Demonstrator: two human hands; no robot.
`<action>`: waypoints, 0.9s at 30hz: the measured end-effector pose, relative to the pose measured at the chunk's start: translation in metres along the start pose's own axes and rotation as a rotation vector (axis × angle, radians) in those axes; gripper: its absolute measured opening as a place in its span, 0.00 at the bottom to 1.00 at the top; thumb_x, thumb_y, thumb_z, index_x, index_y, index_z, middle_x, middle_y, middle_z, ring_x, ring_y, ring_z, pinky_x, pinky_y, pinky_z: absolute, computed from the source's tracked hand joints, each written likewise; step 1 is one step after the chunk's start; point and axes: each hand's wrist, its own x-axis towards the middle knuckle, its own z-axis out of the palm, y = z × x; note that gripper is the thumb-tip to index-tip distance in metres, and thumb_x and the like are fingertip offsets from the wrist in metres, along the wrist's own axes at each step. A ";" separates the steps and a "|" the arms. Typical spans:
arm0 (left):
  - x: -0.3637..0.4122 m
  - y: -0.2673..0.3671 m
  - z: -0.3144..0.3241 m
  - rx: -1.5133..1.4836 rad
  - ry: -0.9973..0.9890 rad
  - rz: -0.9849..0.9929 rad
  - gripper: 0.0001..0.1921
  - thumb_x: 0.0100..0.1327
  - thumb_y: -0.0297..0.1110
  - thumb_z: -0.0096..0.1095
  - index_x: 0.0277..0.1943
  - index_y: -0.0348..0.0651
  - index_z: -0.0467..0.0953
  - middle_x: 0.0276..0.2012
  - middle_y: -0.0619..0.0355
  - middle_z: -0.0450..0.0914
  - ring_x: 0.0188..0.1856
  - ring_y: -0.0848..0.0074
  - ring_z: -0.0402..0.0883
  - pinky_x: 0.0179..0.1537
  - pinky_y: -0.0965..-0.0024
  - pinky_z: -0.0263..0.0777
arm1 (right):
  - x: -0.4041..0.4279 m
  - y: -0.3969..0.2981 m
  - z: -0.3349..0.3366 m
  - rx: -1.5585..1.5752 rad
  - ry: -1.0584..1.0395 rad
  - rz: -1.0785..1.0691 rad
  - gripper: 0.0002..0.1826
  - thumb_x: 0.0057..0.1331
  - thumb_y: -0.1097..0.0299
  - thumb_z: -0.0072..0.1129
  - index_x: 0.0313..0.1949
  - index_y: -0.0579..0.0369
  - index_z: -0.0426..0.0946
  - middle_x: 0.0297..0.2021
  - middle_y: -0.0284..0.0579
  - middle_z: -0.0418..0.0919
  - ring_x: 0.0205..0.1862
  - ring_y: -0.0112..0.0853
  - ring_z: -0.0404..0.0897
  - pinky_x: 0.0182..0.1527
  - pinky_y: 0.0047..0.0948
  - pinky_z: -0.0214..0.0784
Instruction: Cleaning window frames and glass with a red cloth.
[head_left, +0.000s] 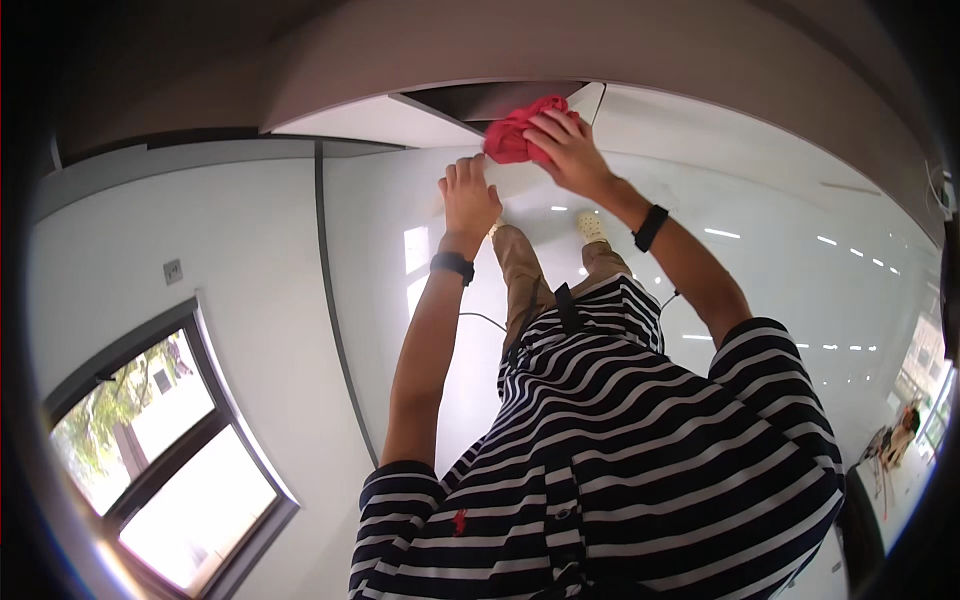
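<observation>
A crumpled red cloth (517, 136) is gripped in my right hand (571, 150), with the fingers spread over its top. The cloth lies against the border of a dark recess (465, 101) in the pale surface before me. Just left of it is my left hand (469, 196), which holds nothing. Its fingers are slightly bent, with the thumb apart, and the fingertips come near the cloth's lower left side. Whether they touch the cloth or the surface I cannot tell.
A broad brown panel (525, 45) curves across the top of the view. My feet in pale clogs (591, 226) stand on a glossy white floor (750, 285). At left are a framed window (172, 442) and a wall socket (172, 271). A person (896, 442) appears far right.
</observation>
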 end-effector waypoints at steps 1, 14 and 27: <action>-0.007 -0.003 0.004 -0.074 -0.004 -0.015 0.29 0.52 0.30 0.69 0.59 0.37 0.70 0.52 0.47 0.75 0.56 0.52 0.71 0.59 0.52 0.64 | -0.001 -0.013 0.005 -0.048 0.005 -0.001 0.26 0.58 0.65 0.65 0.57 0.46 0.74 0.59 0.39 0.72 0.67 0.39 0.63 0.59 0.56 0.55; -0.099 0.005 -0.004 -0.202 -0.131 -0.287 0.12 0.60 0.34 0.67 0.45 0.38 0.82 0.31 0.42 0.83 0.35 0.48 0.83 0.37 0.53 0.76 | -0.005 0.046 -0.010 -0.146 -0.047 -0.264 0.27 0.50 0.77 0.61 0.53 0.43 0.74 0.51 0.33 0.74 0.63 0.31 0.68 0.61 0.50 0.55; -0.088 -0.001 -0.016 -0.084 -0.325 -0.224 0.13 0.55 0.38 0.73 0.38 0.38 0.84 0.20 0.46 0.79 0.20 0.63 0.77 0.26 0.63 0.70 | -0.022 -0.010 0.030 -0.111 0.050 -0.492 0.13 0.56 0.64 0.60 0.41 0.36 0.74 0.40 0.24 0.73 0.52 0.25 0.72 0.61 0.46 0.58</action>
